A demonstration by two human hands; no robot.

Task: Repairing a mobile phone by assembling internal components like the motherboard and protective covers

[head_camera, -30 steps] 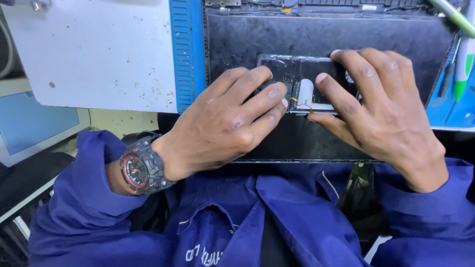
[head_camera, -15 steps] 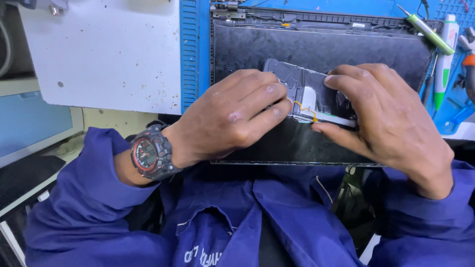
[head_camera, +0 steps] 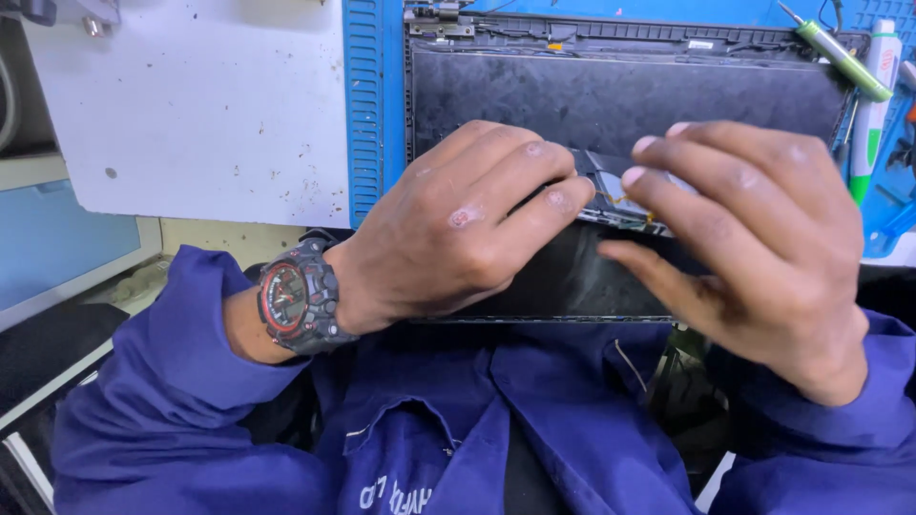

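Blue ribbed mat (head_camera: 367,105) covers the desk, with a white speckled board (head_camera: 200,114) lying just left of it. On the mat lies a dark flat panel (head_camera: 611,105), its near edge hanging out toward the person's lap. Left hand (head_camera: 458,229) rests palm down on the near left part of the panel, fingers (head_camera: 534,176) stretched toward the middle and pressing on a small silvery strip part (head_camera: 603,181) stuck to the panel; its grip is flat and wide, holding nothing. Right hand (head_camera: 754,248) hovers over the near right part of the panel, fingers spread and bent, fingertips (head_camera: 634,176) down at the same strip part, right beside the left fingertips; cannot tell whether its grip pinches the strip or only touches it. A thin yellowish wire (head_camera: 625,198) shows on the panel between the two hands. Black and red wristwatch (head_camera: 296,298) sits on the left wrist, left of the panel's near edge. Blue work jacket (head_camera: 496,429) fills the space below the panel. Green-handled screwdriver (head_camera: 840,59) lies at the panel's far right corner, a white and green pen-like tool (head_camera: 873,105) just right of the panel.
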